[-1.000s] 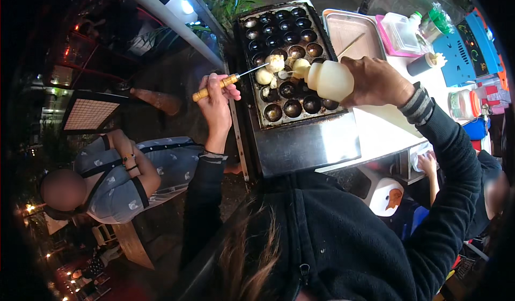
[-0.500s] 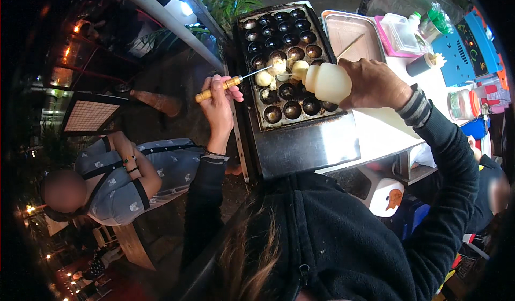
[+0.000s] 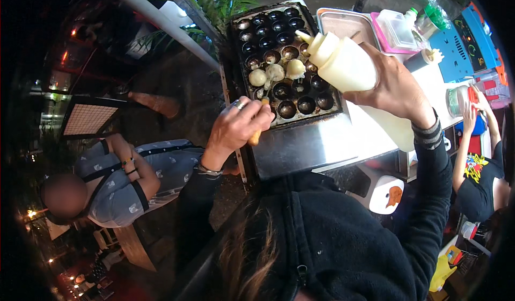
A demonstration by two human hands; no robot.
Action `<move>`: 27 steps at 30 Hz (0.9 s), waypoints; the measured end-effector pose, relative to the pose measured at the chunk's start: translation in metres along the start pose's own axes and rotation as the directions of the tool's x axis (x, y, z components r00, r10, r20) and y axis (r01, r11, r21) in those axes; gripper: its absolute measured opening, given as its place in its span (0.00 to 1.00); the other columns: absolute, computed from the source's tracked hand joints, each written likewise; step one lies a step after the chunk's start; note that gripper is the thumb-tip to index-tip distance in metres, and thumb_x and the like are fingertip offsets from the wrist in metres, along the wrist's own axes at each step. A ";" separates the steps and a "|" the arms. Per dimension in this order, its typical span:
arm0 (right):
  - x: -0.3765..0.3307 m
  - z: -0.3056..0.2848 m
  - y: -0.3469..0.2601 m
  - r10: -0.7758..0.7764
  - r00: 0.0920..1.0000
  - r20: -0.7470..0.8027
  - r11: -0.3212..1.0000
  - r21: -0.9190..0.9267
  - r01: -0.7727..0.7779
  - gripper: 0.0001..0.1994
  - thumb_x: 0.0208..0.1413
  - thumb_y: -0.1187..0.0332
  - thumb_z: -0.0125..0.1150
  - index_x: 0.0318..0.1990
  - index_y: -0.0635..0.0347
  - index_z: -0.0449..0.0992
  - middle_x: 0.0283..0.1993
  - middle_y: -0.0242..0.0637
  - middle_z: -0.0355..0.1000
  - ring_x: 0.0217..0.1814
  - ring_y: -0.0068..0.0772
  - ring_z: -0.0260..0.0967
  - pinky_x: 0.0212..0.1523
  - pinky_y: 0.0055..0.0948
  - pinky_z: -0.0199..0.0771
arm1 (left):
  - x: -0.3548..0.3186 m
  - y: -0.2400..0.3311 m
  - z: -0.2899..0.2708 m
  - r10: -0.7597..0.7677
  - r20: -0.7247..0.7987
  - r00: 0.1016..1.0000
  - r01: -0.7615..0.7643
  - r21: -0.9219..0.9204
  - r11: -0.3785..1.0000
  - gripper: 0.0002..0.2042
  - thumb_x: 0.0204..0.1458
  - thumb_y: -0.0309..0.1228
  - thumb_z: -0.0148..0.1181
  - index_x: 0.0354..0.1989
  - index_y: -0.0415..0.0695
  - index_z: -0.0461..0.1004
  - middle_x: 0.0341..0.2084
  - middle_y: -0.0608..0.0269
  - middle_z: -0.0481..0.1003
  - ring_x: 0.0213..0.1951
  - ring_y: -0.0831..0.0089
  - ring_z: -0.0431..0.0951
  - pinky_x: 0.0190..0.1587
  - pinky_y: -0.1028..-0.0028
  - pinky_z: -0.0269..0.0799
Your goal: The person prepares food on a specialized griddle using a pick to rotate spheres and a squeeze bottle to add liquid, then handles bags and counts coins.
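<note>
My right hand (image 3: 396, 86) is wrapped round a plastic squeeze bottle (image 3: 348, 65) of pale cream liquid. The bottle tilts over the right side of a dark pan (image 3: 308, 117) with rows of round hollows, its nozzle pointing up and left. My left hand (image 3: 238, 129) grips a pick by its wooden handle (image 3: 256, 134) at the pan's near left corner. The pick's thin shaft reaches toward the hollows. Three pale batter balls, one at the left (image 3: 257, 78), one in the middle (image 3: 275, 72) and one at the right (image 3: 295, 69), sit across the middle rows.
Right of the pan stand a shallow tray (image 3: 335, 19), a clear box (image 3: 397, 30), a dark cup (image 3: 421, 61) and a blue appliance (image 3: 461, 46). At the far right another person's hands (image 3: 472, 113) touch a red-lidded jar (image 3: 457, 101). A person with folded arms (image 3: 134, 169) stands left.
The squeeze bottle has swung up and away from the batter balls. My left hand has come nearer and turned over with the pick. The other person's hands have reached the jar.
</note>
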State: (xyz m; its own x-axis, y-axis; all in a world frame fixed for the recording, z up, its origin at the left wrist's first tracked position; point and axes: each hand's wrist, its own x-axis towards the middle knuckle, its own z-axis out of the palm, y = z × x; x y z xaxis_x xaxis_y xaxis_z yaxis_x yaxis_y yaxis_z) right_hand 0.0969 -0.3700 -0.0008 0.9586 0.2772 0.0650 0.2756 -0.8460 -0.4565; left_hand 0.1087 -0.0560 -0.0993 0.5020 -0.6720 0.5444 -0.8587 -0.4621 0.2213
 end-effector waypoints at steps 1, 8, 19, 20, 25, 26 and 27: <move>-0.001 -0.003 -0.004 0.000 1.000 -0.001 1.000 0.003 0.000 0.39 0.34 0.53 0.72 0.51 0.72 0.65 0.34 0.55 0.74 0.37 0.49 0.75 0.41 0.36 0.75 | 0.004 0.005 -0.003 0.074 0.116 0.990 -0.086 0.100 0.991 0.09 0.42 0.28 0.65 0.32 0.43 0.74 0.29 0.66 0.73 0.29 0.71 0.73 0.30 0.73 0.72; -0.020 -0.003 0.001 0.109 0.982 -0.155 0.991 0.089 -0.096 0.40 0.34 0.50 0.72 0.53 0.67 0.65 0.46 0.54 0.71 0.49 0.46 0.71 0.50 0.37 0.69 | 0.013 0.027 -0.030 0.142 0.247 0.959 -0.195 0.207 0.959 0.11 0.39 0.28 0.65 0.33 0.44 0.75 0.29 0.63 0.72 0.29 0.70 0.72 0.30 0.73 0.71; -0.067 -0.008 -0.014 0.255 0.899 -0.357 0.942 0.303 -0.147 0.32 0.41 0.56 0.68 0.53 0.66 0.67 0.44 0.42 0.71 0.47 0.36 0.68 0.52 0.35 0.65 | 0.013 0.020 -0.025 0.062 0.067 0.996 -0.063 0.015 0.998 0.12 0.38 0.24 0.68 0.34 0.42 0.75 0.26 0.61 0.73 0.28 0.66 0.75 0.29 0.71 0.72; -0.075 -0.005 -0.006 0.374 0.858 -0.352 0.908 0.329 -0.261 0.30 0.42 0.58 0.68 0.52 0.66 0.68 0.43 0.41 0.71 0.46 0.35 0.68 0.50 0.34 0.66 | 0.014 0.019 -0.025 -0.007 -0.045 0.999 0.005 -0.038 0.999 0.11 0.40 0.25 0.67 0.34 0.42 0.75 0.28 0.61 0.73 0.28 0.67 0.75 0.30 0.71 0.72; -0.097 -0.006 -0.008 0.577 0.714 -0.396 0.795 0.475 -0.379 0.28 0.44 0.61 0.66 0.51 0.66 0.67 0.44 0.39 0.70 0.44 0.31 0.67 0.46 0.28 0.66 | 0.034 0.004 -0.016 -0.710 -0.154 0.687 0.489 -0.624 0.609 0.08 0.56 0.30 0.56 0.31 0.36 0.73 0.23 0.65 0.76 0.25 0.81 0.75 0.28 0.79 0.71; -0.100 -0.003 -0.003 0.624 0.661 -0.418 0.756 0.538 -0.373 0.28 0.44 0.61 0.66 0.52 0.66 0.66 0.45 0.39 0.69 0.45 0.30 0.67 0.47 0.26 0.66 | 0.036 -0.003 -0.013 -0.711 -0.156 0.685 0.490 -0.624 0.609 0.08 0.56 0.30 0.56 0.31 0.36 0.73 0.23 0.65 0.76 0.25 0.81 0.75 0.28 0.79 0.71; -0.106 -0.001 0.006 0.622 0.662 -0.418 0.757 0.536 -0.373 0.28 0.44 0.61 0.66 0.52 0.66 0.66 0.45 0.39 0.69 0.45 0.30 0.67 0.47 0.26 0.66 | 0.038 -0.011 -0.007 -0.729 -0.154 0.667 0.494 -0.640 0.588 0.10 0.58 0.31 0.54 0.30 0.36 0.73 0.22 0.65 0.75 0.24 0.83 0.74 0.27 0.80 0.70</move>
State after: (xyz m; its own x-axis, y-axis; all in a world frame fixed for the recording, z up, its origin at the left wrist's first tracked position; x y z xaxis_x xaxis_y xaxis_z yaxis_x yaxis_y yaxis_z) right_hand -0.0026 -0.4047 -0.0090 0.8361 -0.5330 0.1301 -0.1868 -0.4995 -0.8459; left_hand 0.1365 -0.0719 -0.0756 0.9448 -0.0223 0.3269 -0.3228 -0.2339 0.9171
